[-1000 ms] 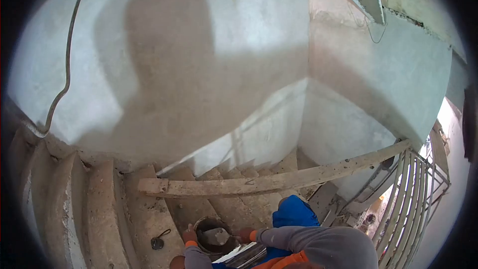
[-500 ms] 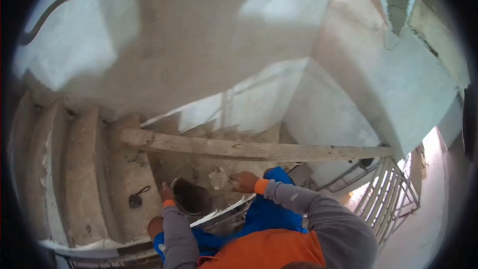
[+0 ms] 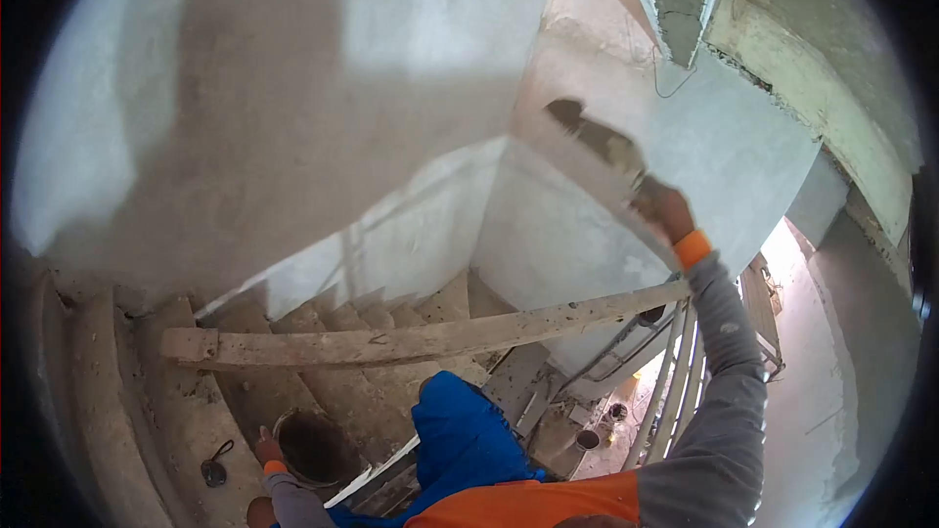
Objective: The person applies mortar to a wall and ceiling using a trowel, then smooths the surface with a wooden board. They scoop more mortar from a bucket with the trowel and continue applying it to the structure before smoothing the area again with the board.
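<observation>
Trowel (image 3: 608, 145), motion-blurred, in right hand (image 3: 665, 211), fingers closed at its handle end. Long axis slants up-left from the grip, far end toward the wall corner (image 3: 511, 132); dark clump (image 3: 565, 113) at that end. Wooden beam (image 3: 440, 335) crosses below the grip, open air between. Ceiling-side concrete edge (image 3: 677, 10) above it. Well down-left: bucket (image 3: 319, 450), left hand (image 3: 269, 450) at its rim; can't tell if clenched. Steps (image 3: 196, 401) under the beam.
</observation>
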{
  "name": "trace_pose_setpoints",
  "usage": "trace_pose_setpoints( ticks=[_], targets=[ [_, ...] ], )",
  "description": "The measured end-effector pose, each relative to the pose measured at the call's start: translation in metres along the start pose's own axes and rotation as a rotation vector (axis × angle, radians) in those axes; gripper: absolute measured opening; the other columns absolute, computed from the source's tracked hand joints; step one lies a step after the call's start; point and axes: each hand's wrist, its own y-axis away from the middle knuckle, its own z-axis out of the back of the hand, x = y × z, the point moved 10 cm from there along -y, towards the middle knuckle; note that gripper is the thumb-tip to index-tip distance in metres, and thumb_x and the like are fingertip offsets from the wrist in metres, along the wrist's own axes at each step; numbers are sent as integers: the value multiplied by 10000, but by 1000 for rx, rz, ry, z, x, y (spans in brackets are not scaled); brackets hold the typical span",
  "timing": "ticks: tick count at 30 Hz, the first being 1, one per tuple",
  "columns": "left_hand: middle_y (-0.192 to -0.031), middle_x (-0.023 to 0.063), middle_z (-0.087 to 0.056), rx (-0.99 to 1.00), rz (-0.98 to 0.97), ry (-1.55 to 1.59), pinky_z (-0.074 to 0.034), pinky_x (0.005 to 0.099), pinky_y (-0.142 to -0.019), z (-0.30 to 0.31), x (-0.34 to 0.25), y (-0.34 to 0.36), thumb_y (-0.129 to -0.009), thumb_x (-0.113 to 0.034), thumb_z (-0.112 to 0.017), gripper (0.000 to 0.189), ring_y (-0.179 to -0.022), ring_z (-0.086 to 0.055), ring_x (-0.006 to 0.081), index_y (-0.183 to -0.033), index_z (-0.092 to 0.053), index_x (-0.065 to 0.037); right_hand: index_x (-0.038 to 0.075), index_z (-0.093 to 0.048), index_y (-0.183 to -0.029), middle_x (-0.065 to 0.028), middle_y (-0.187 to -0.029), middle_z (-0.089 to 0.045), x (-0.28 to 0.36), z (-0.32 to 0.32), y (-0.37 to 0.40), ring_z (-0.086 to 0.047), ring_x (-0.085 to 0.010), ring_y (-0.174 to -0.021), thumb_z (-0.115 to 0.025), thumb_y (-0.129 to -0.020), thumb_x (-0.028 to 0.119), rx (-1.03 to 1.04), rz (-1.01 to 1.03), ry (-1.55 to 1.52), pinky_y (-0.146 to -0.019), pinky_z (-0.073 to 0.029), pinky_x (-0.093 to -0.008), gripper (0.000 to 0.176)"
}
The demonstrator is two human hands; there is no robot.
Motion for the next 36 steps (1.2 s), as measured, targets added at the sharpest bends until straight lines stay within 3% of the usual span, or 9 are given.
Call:
trace_pose_setpoints(
  ticks=[2,6,11,14,17,20,23,28,36],
  targets=[
    [-903,290,-597,-128,70,-6,-413,480,-771,18,1,12,-903,-498,-336,659,-866,-554,438,-902,-604,105,60,-542,-992,-162,-901,-616,-32,46,-24,-587,-360,-819,-541,-824,411,-38,-117,140,-710,-477,-424,389],
    [-888,286,-599,17,17,-144,-421,486,-759,21,-17,24,-900,-512,-333,669,-854,-559,436,-893,-605,98,66,-529,-961,-156,-900,-624,-135,65,-81,-590,-358,-836,-467,-851,437,-22,-143,484,-718,-470,-452,392],
    [-874,266,-606,-18,33,-136,-425,488,-742,17,1,19,-899,-525,-315,673,-837,-567,420,-884,-615,77,97,-564,-980,-174,-902,-624,-161,126,-118,-584,-382,-871,-511,-821,400,-145,-346,429,-756,-457,-477,346],
    [-946,262,-593,246,32,-249,-427,479,-775,29,-51,57,-899,-530,-303,665,-886,-561,408,-936,-607,61,73,-563,-986,-211,-927,-607,-166,142,-131,-567,-405,-892,-497,-824,397,-152,-387,388,-761,-440,-504,368],
    [-1026,266,-569,65,-41,-392,-428,463,-814,23,-33,42,-899,-526,-309,642,-955,-545,403,-998,-591,41,56,-572,-985,-231,-946,-597,-159,155,-142,-562,-408,-909,-499,-815,376,-154,-373,442,-784,-436,-500,370],
    [-1077,278,-544,222,121,-332,-427,457,-830,12,-17,37,-899,-510,-332,614,-992,-529,407,-1041,-572,37,43,-575,-990,-237,-955,-594,-169,158,-159,-560,-408,-917,-506,-804,354,-182,-373,484,-799,-438,-492,369],
    [-1040,275,-564,79,128,-240,-422,464,-832,20,-25,45,-897,-485,-366,584,-975,-532,418,-1002,-587,45,39,-578,-984,-242,-957,-593,-158,173,-167,-562,-408,-918,-511,-791,343,-187,-386,489,-805,-440,-488,366],
    [-1037,268,-573,210,55,-246,-424,461,-828,-2,-6,28,-885,-503,-386,620,-970,-538,415,-995,-583,74,41,-574,-942,-233,-951,-599,-131,184,-161,-569,-399,-914,-471,-791,326,-169,-401,474,-799,-440,-484,339],
    [-1037,254,-580,78,31,-173,-427,469,-819,30,-54,64,-879,-517,-389,617,-967,-546,407,-1026,-588,48,40,-578,-959,-234,-948,-601,-119,196,-153,-571,-404,-904,-464,-797,325,-180,-401,462,-792,-440,-483,348]
  ],
)
